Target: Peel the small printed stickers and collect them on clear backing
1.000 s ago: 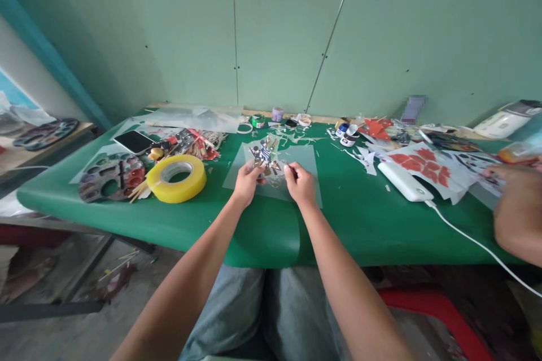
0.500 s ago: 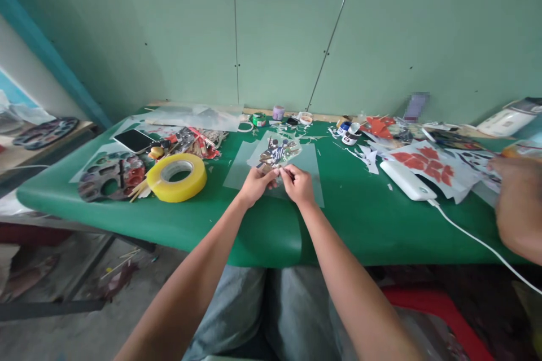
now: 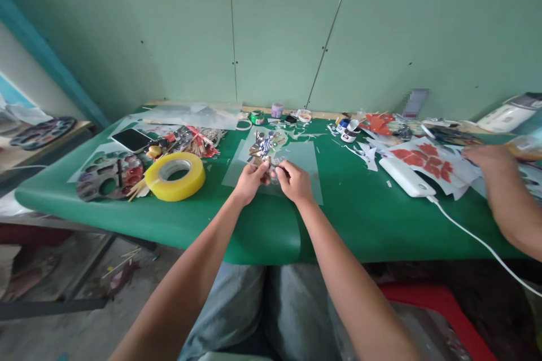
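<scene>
Green-covered worktop (image 3: pixel 364 220) under pale green wall panels. Left hand (image 3: pixel 249 180) and right hand (image 3: pixel 294 180) pinching shut on a small multicoloured cut-out figure on clear film (image 3: pixel 265 149), mid-worktop near the front edge. Possibly tearing if tugged apart. Crowding the left: yellow tape roll (image 3: pixel 175 176), round paint palette (image 3: pixel 108 175). Toward the right edge: white power bank (image 3: pixel 405 177), another person's hand (image 3: pixel 486 158).

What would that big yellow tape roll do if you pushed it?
The yellow tape roll lies flat on the green table, so it would probably slide, not roll. It looks thick and fully wound, so likely heavy for its size. Stood on edge, it could roll away.
</scene>
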A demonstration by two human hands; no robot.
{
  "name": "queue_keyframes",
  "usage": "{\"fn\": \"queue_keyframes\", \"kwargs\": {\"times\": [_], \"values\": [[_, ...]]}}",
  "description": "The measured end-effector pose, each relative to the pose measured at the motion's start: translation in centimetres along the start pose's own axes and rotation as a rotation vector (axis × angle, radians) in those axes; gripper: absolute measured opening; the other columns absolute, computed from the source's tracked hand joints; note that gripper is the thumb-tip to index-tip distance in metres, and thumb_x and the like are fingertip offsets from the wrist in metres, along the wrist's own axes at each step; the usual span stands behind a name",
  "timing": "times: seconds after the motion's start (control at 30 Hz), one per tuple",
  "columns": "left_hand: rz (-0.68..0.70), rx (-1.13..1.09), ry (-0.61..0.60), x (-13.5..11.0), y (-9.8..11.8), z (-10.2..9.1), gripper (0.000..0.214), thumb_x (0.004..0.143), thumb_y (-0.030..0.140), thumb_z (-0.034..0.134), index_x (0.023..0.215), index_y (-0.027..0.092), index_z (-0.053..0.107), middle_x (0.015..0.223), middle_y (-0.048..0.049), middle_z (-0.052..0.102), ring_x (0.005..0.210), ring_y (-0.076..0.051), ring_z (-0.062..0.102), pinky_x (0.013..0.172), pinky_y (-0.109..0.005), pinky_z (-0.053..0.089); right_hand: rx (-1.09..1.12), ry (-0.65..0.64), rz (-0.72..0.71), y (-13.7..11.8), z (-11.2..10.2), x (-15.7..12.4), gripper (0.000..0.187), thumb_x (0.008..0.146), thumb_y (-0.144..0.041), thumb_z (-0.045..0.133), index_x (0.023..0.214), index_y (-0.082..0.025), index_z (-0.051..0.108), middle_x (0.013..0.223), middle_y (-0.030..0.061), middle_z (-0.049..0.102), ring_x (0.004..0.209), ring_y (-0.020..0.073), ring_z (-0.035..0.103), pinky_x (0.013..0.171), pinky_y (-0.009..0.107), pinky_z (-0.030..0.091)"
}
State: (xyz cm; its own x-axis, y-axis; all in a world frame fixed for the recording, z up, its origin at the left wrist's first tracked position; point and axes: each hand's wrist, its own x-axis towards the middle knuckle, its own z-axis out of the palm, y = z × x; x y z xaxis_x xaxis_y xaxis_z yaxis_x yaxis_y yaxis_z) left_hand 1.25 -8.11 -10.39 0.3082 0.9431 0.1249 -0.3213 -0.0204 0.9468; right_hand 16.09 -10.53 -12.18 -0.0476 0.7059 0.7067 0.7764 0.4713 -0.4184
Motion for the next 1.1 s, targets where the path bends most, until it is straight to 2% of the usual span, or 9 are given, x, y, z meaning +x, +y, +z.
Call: {"fn": "queue_keyframes", "kwargs": {"times": [0.13, 0.4, 0.6, 0.8, 1.1], "values": [[-0.007, -0.014, -0.006, 0.03, 0.04, -0.08, 0.035, 0.071, 0.046, 0.075, 0.064, 0.013, 0.065, 0.06, -0.0029, 0.064, 0.048, -0.008, 0.05, 0.05, -0.023, 0.04, -0.006, 0.001, -0.016, 0.06, 0.19, 0.0, 0.031, 0.097, -0.036, 0.038, 0.081, -0.021, 0.06, 0.076, 0.0056, 0.069, 0.067, 0.0172, 0.061, 0.06, 0.024, 0.039], [-0.038, 0.017, -0.03, 0.13, -0.09, -0.35, 0.043, 0.072, 0.05, 0.073, 0.054, 0.013, 0.061, 0.051, -0.002, 0.058, 0.049, -0.009, 0.048, 0.053, -0.024, 0.037, 0.012, -0.023, -0.081, 0.03, 0.16, 0.0, 0.033, 0.097, -0.038, 0.039, 0.077, -0.022, 0.059, 0.074, 0.0057, 0.068, 0.07, 0.0179, 0.063, 0.06, 0.024, 0.04], [-0.048, 0.025, -0.048, 0.12, -0.11, -0.2, 0.033, 0.072, 0.042, 0.072, 0.06, 0.013, 0.064, 0.056, -0.0026, 0.06, 0.053, -0.01, 0.051, 0.055, -0.024, 0.039, 0.03, -0.016, -0.092, 0.08, 0.14, 0.0, 0.033, 0.098, -0.037, 0.038, 0.082, -0.021, 0.062, 0.08, 0.0073, 0.07, 0.075, 0.0186, 0.065, 0.064, 0.024, 0.043], [-0.017, 0.043, -0.05, 0.05, -0.07, -0.14, 0.032, 0.072, 0.036, 0.07, 0.052, 0.015, 0.057, 0.052, 0.0005, 0.053, 0.052, -0.009, 0.046, 0.055, -0.024, 0.035, 0.047, -0.043, -0.101, 0.13, 0.03, 0.05, 0.034, 0.099, -0.037, 0.039, 0.084, -0.02, 0.065, 0.081, 0.0068, 0.072, 0.075, 0.0177, 0.066, 0.066, 0.024, 0.046], [0.016, 0.051, -0.037, 0.12, -0.1, -0.29, 0.036, 0.075, 0.04, 0.066, 0.051, 0.017, 0.051, 0.05, 0.002, 0.047, 0.053, -0.01, 0.044, 0.057, -0.025, 0.036, 0.035, -0.055, -0.081, 0.3, 0.22, 0.09, 0.035, 0.099, -0.039, 0.04, 0.088, -0.02, 0.068, 0.087, 0.0089, 0.074, 0.078, 0.019, 0.069, 0.065, 0.025, 0.046]]}}
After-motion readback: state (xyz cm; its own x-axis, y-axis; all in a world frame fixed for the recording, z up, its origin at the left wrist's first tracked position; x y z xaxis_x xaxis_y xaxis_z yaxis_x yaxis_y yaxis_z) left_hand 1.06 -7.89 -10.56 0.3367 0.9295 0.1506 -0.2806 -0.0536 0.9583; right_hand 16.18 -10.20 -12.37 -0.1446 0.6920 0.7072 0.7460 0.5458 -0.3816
